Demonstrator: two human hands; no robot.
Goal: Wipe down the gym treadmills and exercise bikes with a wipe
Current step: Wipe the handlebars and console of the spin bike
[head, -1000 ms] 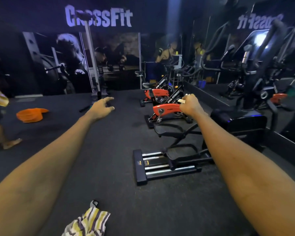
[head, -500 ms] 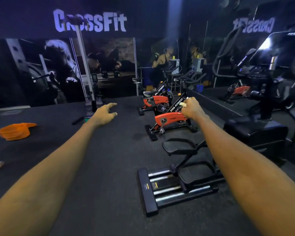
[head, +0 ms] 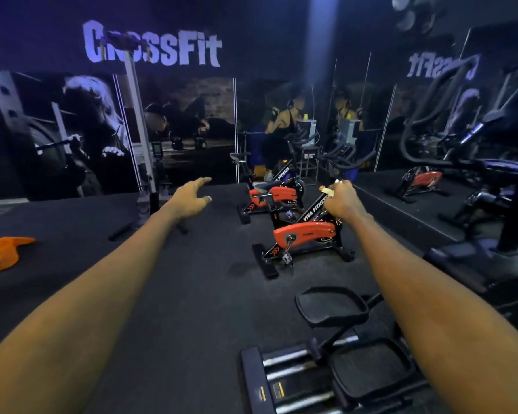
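Note:
Both my arms stretch forward over a dark gym floor. My right hand [head: 343,201] is curled round a small pale wipe [head: 326,190], of which only a corner shows at my knuckles. My left hand [head: 192,196] hangs in the air with fingers spread and holds nothing. Ahead of my right hand stands a red and black exercise bike [head: 304,233] marked "VIVA FITNESS". A second red bike [head: 274,194] stands behind it. Neither hand touches a bike.
An elliptical trainer with black foot pedals [head: 331,306] and rails [head: 296,375] lies under my right arm. A mirror wall [head: 431,121] runs along the right. An orange plastic scoop [head: 0,252] lies on the floor at the left. A metal upright [head: 138,124] stands at the back.
The view has moved forward and lifted: the bikes are nearer, the striped cloth at the bottom edge and the person at the left have left the view. My hands keep their poses.

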